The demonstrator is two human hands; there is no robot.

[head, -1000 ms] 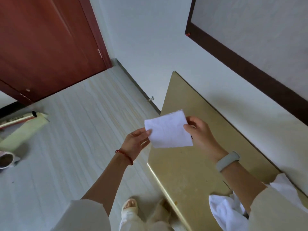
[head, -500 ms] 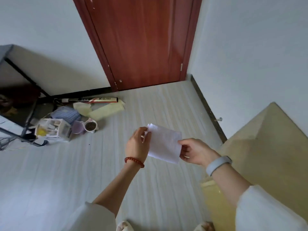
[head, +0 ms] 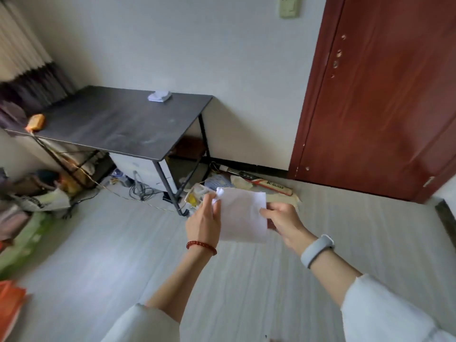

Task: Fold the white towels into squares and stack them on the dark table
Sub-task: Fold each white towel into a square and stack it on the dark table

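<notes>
A folded white towel (head: 243,214) hangs in the air above the floor, held between both hands. My left hand (head: 203,222) pinches its left edge near the upper corner, which is bunched. My right hand (head: 283,222) grips its right edge. The dark table (head: 118,124) stands at the far left against the wall. A small stack of folded white towels (head: 160,96) lies on the table's far edge, well away from both hands.
An orange object (head: 36,122) sits on the table's left end. Cables, a white box and clutter (head: 197,193) lie on the floor under and beside the table. A red-brown door (head: 385,95) fills the right. Pale floor (head: 123,255) stretches between me and the table.
The view has swung left from the yellow table, past the door, to the dark table. Both hands have kept hold of the folded towel throughout.
</notes>
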